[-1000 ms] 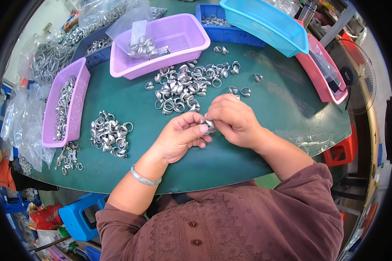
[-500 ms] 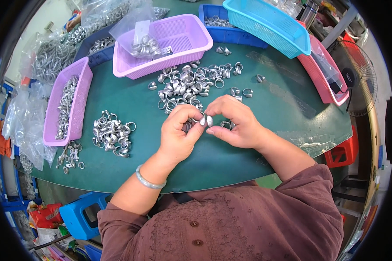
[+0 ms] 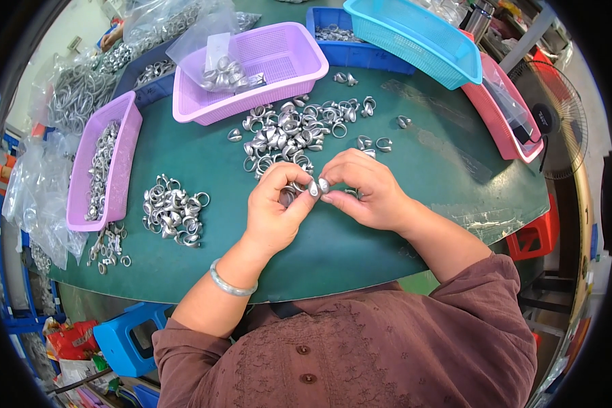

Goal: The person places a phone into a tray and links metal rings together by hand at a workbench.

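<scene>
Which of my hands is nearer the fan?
Right. Your right hand is left of the fan and nearer your body; your left hand is farther left.

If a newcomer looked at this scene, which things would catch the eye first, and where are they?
Probably the large heap of silvery rings on the green table, beyond the left hand and right hand, which pinch small silvery pieces. Next would come the turquoise basket at the upper right and the purple basket just behind the heap.
</scene>
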A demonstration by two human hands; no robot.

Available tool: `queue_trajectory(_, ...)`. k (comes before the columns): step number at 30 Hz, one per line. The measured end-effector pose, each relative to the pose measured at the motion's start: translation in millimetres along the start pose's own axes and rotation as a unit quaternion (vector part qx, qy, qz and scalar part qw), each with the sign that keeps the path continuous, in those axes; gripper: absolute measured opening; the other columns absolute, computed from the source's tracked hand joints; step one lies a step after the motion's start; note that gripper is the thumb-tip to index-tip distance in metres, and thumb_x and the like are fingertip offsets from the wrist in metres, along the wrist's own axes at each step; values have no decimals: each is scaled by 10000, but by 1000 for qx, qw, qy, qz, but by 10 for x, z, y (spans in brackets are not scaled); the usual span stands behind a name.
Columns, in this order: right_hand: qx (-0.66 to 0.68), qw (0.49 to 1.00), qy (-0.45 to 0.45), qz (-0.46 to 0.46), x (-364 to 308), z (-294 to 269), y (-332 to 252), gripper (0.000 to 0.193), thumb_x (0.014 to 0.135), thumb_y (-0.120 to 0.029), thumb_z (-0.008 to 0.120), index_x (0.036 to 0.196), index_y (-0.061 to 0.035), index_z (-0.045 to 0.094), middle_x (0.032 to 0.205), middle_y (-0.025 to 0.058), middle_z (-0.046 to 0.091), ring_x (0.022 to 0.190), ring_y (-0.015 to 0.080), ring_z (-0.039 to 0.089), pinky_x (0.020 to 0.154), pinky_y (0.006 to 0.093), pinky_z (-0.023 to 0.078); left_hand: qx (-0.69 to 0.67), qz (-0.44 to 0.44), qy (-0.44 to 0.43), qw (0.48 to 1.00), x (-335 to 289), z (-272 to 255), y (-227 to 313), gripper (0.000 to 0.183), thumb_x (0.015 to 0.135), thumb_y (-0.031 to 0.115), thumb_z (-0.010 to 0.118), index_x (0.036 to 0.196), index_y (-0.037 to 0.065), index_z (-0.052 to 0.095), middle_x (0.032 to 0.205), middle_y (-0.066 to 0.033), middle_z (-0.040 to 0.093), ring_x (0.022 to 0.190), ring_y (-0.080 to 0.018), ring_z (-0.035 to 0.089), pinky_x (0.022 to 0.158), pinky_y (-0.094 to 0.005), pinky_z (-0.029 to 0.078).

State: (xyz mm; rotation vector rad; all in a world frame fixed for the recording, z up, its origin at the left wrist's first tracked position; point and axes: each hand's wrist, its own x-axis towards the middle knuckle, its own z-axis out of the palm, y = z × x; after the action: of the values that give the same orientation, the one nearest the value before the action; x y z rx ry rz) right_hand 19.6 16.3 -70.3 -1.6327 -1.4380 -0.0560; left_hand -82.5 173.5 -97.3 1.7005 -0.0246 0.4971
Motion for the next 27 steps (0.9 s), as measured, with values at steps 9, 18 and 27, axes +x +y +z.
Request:
queue_trajectory(9,-32,999,0,5,19,-22,-9,188,722,-41,637,903,-64,590,867,73,591,834,269,546,741,370,423,-496,-297,-103,810,86,-170,88,300,844,62,409,1119,-16,501,1012,-142,594,874,-221,606,739,-316,510)
queue_trajectory(18,-104,985,67,124,-50,-183,214,116,763,-28,578,879,-38,590,848,108,597,828,305,551,739,393,431,-57,-89,104,989,83,-652,248,132,830,15,568,961,26,574,855,-44,585,723,-86,546,618,-199,440)
queue_trajectory(27,-167,967,-169,89,-86,-332,40,134,756,-89,599,876,-48,645,918,70,572,954,276,492,829,400,395,527,8,-8,850,-237,-1319,125,232,754,50,594,980,-2,593,993,-148,564,945,-308,526,844,-390,393)
